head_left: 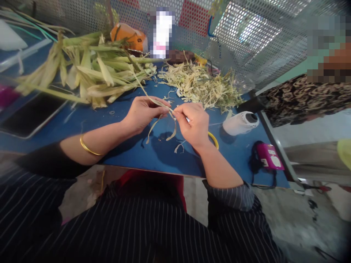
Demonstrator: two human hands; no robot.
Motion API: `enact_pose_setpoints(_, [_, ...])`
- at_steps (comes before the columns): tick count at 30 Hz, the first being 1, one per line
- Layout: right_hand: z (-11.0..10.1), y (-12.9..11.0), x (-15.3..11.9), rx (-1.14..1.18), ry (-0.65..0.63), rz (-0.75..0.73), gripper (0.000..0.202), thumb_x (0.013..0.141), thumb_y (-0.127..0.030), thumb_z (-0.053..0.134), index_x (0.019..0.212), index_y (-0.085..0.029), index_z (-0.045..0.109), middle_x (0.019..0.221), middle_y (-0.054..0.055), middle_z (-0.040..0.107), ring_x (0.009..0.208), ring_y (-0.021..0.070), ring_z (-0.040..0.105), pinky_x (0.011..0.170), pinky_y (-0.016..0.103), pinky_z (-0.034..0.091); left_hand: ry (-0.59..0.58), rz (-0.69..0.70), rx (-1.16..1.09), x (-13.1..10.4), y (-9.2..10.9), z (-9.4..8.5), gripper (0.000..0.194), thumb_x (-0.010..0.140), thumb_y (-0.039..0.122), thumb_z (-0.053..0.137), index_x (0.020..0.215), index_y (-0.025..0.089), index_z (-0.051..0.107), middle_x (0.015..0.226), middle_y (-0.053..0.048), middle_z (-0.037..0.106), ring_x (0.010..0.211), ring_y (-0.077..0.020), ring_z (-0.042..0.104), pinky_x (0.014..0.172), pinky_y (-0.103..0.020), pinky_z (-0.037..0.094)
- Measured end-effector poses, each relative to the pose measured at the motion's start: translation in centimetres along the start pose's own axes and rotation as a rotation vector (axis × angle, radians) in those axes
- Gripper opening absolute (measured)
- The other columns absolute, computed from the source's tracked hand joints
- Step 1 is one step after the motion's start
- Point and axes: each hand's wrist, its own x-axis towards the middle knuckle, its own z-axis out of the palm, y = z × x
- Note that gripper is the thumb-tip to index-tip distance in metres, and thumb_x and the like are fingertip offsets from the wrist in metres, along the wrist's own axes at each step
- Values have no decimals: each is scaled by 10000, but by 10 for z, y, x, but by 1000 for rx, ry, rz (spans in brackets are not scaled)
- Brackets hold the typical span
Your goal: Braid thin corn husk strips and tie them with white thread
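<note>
Between my two hands, over the blue table [164, 160], is a thin pale plant strip [141, 86]. My left hand [144, 112] pinches it between thumb and fingers, and its long end points up and away. Close beside it, my right hand [193, 120] pinches the strip near narrow ends that curl downward. A pile of long green-yellow husks [94, 69] lies at the back left. Behind my right hand is a heap of shredded pale strips [201, 84]. A small scrap [179, 148] rests on the table below my hands.
Right of my right hand lies a white thread spool [237, 123]; a yellow ring [213, 140] is partly behind my wrist. A magenta box [270, 157] sits near the right edge, a dark flat device [35, 111] at left. Perforated mesh [189, 22] stands behind. Someone's patterned sleeve [309, 95] shows at right.
</note>
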Motion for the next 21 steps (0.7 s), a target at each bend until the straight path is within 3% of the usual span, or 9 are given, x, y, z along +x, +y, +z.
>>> enact_pose_setpoints(6, [1,3,1,34,10,103,209,918,-257,527,719,-207,566,685,-16,639,674,139,570,723,302,401,-131,-49,3,0,1,-4,222,641,255,829,786,119,729,648,-20,673,614,-120,615,665,-270,518])
enact_pose_setpoints(12, [3,4,-1,-123,-9,-55,240,955,-299,470,760,-216,582,730,10,659,738,163,590,833,353,382,-70,-50,81,2,1,-4,163,664,231,799,761,128,718,649,-28,672,611,-115,616,640,-246,499])
enact_pose_setpoints(17, [3,10,0,-65,56,43,219,953,-311,498,786,-220,605,742,-10,677,735,147,609,810,321,409,-104,-141,25,2,4,-5,237,685,343,798,779,139,723,711,-48,708,649,-138,657,680,-281,532])
enact_pose_setpoints(21, [5,11,-1,-99,52,28,218,949,-318,508,780,-219,605,743,-14,683,731,146,614,832,328,405,-159,-96,94,0,6,-6,193,698,295,784,774,127,731,664,-43,694,613,-124,629,640,-259,509])
